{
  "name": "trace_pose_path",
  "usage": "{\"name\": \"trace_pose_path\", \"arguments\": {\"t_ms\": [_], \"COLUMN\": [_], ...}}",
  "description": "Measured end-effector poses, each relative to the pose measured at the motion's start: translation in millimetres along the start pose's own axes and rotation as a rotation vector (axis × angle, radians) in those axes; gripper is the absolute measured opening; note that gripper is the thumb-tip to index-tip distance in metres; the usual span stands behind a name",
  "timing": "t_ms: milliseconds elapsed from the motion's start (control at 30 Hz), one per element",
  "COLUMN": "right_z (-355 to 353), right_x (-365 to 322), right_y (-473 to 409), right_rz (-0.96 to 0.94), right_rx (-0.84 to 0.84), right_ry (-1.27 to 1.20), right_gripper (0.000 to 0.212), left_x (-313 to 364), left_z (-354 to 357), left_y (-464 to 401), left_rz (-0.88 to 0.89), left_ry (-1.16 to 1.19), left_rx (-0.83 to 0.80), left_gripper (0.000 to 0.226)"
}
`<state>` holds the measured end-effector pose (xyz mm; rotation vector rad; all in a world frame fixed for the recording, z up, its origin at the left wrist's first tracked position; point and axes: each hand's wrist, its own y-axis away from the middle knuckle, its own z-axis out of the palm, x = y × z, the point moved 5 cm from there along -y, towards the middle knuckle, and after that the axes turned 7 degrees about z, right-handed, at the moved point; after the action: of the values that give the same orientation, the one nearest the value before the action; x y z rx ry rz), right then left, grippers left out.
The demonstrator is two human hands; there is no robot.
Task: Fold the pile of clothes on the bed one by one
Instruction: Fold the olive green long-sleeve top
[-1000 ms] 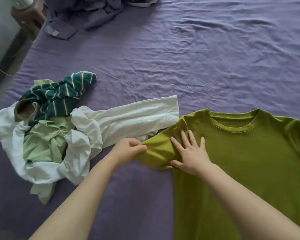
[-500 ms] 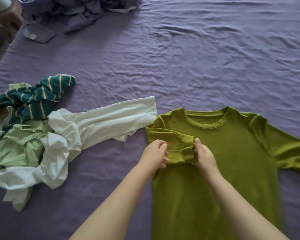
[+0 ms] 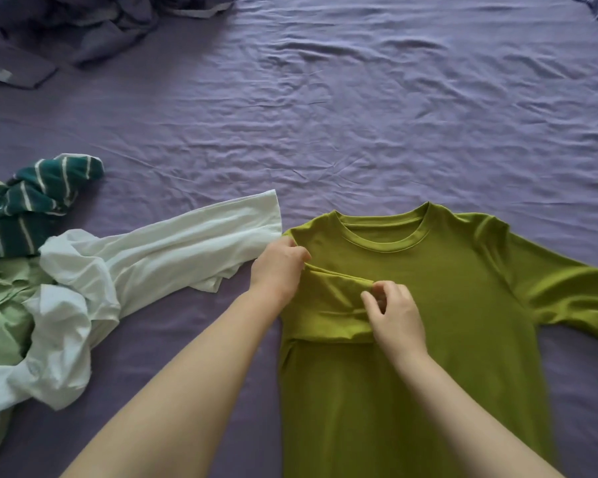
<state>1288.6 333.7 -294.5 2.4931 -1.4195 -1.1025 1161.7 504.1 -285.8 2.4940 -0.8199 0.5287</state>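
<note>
The left hand (image 3: 279,267) pinches the green shirt (image 3: 428,305) at its shoulder; the right hand (image 3: 396,313) pinches the sleeve folded across the chest. The shirt lies flat near the bed's (image 3: 359,115) front edge, the pile (image 3: 66,288) just beside it toward the left edge.

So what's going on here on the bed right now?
A person is folding an olive-green long-sleeved shirt laid flat on the purple bedsheet. The left hand grips the shoulder edge, the right hand pinches the sleeve folded across the chest. The other sleeve lies spread out. A rumpled pile of white, pale green and striped clothes waits alongside.
</note>
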Motion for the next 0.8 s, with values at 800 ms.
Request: {"name": "trace_pose_path", "arguments": {"t_ms": [800], "right_z": [-2.4], "right_x": [-5.7], "right_y": [-35.2], "right_rz": [-0.011], "right_rx": [0.024], "right_ry": [0.123], "right_gripper": [0.013], "left_x": [40.9], "left_z": [39.2], "left_y": [28.5], "left_rz": [0.282], "left_ry": [-0.105], "left_rx": [0.035], "left_gripper": [0.023]}}
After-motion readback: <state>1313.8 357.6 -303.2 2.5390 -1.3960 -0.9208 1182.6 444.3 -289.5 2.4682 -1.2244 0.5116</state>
